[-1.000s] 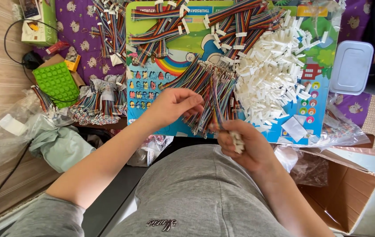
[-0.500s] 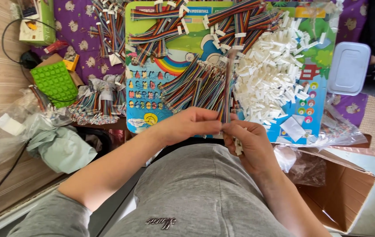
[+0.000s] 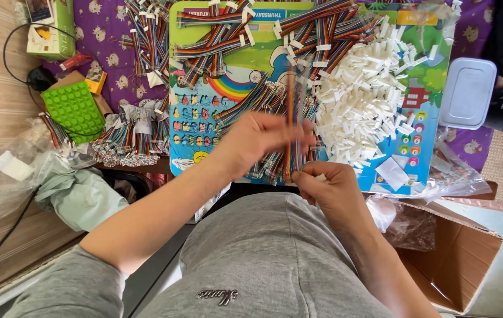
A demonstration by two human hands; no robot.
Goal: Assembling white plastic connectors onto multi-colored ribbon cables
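My left hand (image 3: 263, 141) and my right hand (image 3: 325, 188) hold one strip of rainbow ribbon cable (image 3: 289, 97) upright between them. The left hand pinches it partway up; the right hand grips its lower end together with a small white connector housing, mostly hidden by the fingers. Behind the hands lies a loose bundle of the same coloured cables (image 3: 257, 97). Right of it is a heap of white connector housings (image 3: 363, 100). All rest on a colourful children's play board (image 3: 204, 112).
More banded cable bundles (image 3: 233, 26) lie at the board's top and at left (image 3: 124, 144). A green studded block (image 3: 74, 109), a clear lidded box (image 3: 468, 93), crumpled plastic bags (image 3: 10, 171) and an open cardboard box (image 3: 452, 259) surround my lap.
The left hand lifted away from the cable bundle and drew one strip upright. The right hand rose slightly to meet it at the strip's lower end.
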